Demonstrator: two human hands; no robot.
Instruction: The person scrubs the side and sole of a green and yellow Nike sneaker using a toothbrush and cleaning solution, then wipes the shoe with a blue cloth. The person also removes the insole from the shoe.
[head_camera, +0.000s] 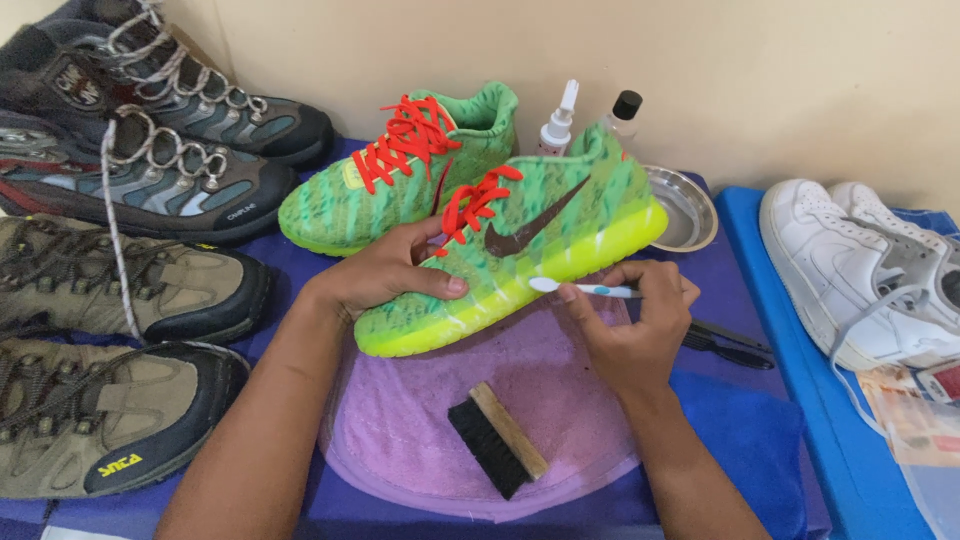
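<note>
L hand (395, 268) clamps the toe of the green shoe (520, 250), mid-scene on the purple towel (400, 440). R hand (640, 325) pinches a toothbrush (585, 289), head at the yellow sole edge. Shoe looks light w/ a soft, flexy upper; best gripped at toe or heel. Bristles too small to make out; R fingertips hidden.

Table under a blue cloth (740, 300), purple towel (560, 390) in the middle, hiking boots (120, 270) left, white sneakers (860, 260) right, steel dish (690, 210) far.
</note>
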